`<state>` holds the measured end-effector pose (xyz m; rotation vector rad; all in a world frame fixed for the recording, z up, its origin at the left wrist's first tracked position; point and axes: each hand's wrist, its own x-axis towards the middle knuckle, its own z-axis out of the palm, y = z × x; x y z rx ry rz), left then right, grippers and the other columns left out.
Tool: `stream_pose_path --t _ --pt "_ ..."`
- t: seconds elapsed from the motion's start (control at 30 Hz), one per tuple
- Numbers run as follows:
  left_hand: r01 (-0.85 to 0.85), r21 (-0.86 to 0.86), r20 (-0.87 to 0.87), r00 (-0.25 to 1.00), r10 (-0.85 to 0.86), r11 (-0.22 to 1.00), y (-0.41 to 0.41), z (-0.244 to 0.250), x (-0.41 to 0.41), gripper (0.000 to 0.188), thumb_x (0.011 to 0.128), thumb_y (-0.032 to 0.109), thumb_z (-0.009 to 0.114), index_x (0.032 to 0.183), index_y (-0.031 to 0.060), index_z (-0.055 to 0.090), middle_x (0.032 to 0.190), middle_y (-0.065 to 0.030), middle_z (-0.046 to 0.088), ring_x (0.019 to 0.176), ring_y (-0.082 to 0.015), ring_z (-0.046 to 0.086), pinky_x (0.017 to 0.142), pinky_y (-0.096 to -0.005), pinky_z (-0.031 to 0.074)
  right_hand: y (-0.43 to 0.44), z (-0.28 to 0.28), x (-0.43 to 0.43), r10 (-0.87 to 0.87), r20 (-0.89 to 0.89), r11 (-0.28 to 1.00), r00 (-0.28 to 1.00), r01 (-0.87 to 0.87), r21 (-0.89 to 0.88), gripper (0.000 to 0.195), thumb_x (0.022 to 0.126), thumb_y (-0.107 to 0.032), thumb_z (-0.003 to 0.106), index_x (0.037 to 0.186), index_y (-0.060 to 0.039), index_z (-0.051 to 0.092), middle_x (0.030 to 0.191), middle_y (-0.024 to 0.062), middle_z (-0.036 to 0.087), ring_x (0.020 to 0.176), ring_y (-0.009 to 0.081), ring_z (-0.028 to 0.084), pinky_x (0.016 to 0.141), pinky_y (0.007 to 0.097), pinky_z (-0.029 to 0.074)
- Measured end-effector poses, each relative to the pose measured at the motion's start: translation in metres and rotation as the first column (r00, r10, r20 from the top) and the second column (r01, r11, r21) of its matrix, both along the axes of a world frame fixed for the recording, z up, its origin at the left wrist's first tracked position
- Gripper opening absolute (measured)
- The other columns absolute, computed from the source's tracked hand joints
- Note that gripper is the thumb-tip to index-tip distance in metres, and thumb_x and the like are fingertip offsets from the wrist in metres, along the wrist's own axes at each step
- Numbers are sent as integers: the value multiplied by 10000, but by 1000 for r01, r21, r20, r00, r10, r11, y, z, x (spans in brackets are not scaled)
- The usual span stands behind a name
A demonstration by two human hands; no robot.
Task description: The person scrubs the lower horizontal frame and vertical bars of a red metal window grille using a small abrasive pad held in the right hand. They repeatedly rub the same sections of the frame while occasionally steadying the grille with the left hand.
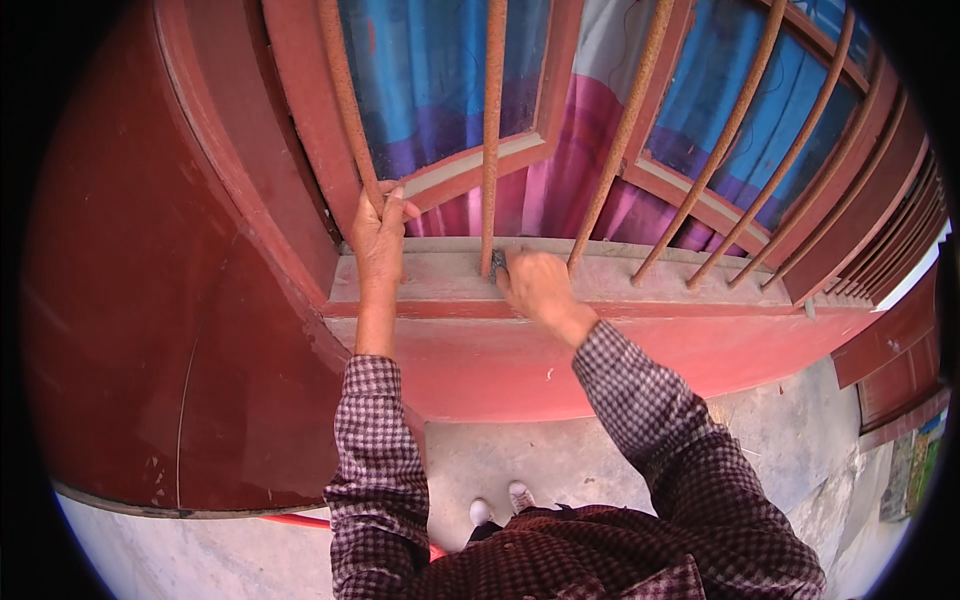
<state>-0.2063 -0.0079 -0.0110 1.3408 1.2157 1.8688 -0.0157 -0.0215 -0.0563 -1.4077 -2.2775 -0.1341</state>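
Observation:
My left hand (379, 232) is wrapped around the lower part of the leftmost rusty window bar (349, 97), beside the red window frame. In my right hand (536, 285) is a small dark grey wad (497, 265), which looks like steel wool. My fingers hide most of it. The wad is at the foot of the second rusty bar (490, 142), just above the wooden sill (442, 274). The right hand is slightly blurred.
More rusty bars (622, 135) stand along the sill to the right. Behind them are two angled window sashes (510, 154) and a blue, purple and pink curtain (585, 127). A dark red panelled wall (150, 337) rises at left. Below lies a concrete floor (600, 465).

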Motion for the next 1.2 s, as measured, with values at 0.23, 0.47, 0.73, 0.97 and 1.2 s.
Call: stream_pose_path --t 0.23,0.47,0.73,0.97,1.2 --pt "-17 -9 -43 999 16 1000 0 -1 1 152 868 191 486 939 58 510 662 -7 579 468 -12 348 418 -165 292 52 6 2 -18 -30 981 999 24 195 137 707 -52 501 809 33 536 760 217 568 611 333 599 526 389 493" --pt "-13 -26 -7 1000 13 1000 -2 3 11 132 861 165 487 923 54 520 645 9 555 508 -33 413 440 -179 320 13 -10 -2 -47 -2 984 999 47 174 118 699 -44 518 799 20 520 716 194 550 569 288 595 478 356 486" --pt "-5 8 -15 1000 5 1000 1 -6 -3 125 868 164 481 930 61 512 647 4 563 496 -23 412 414 -169 289 -49 3 61 51 -109 999 993 -51 4 333 741 -135 580 1035 4 508 802 176 563 650 324 591 549 405 481" --pt "-39 -8 -22 999 39 999 0 -3 6 163 872 200 480 958 63 501 667 -1 585 480 -10 359 415 -162 277 -35 17 114 -19 -210 994 978 -5 -110 234 735 -160 567 864 36 561 699 226 578 684 362 580 606 426 466" --pt "-55 -8 -38 998 54 998 0 -2 9 130 875 180 476 936 71 510 658 8 574 503 -14 396 426 -169 299 28 -2 112 -125 -57 992 991 124 -20 228 732 -183 543 794 36 539 707 223 586 701 361 584 621 438 471"
